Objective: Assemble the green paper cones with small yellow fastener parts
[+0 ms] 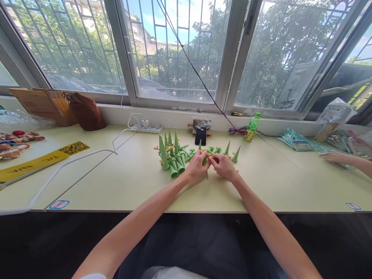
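Note:
My left hand point(198, 166) is closed around a green plant watering spike point(207, 176), its pointed end showing below the fingers. Pressed up against it from the right, my right hand point(223, 166) pinches at the spike's side; a bit of yellow shows there, but the fingers mostly hide what they grip. To the left stands a cluster of green watering spikes point(164, 159), some point up and others lying with open ends toward me, with small yellow valves on them. Behind and right of my hands are more spikes point(236, 155), partly hidden.
A black phone point(200, 136) leans on a small box behind the spikes. A green-capped bottle point(252, 128), a power strip point(147, 128) and a brown pouch point(86, 111) line the sill. Another person's hand point(338, 158) touches plastic packets point(298, 140) at right. A white cable point(72, 159) crosses the left.

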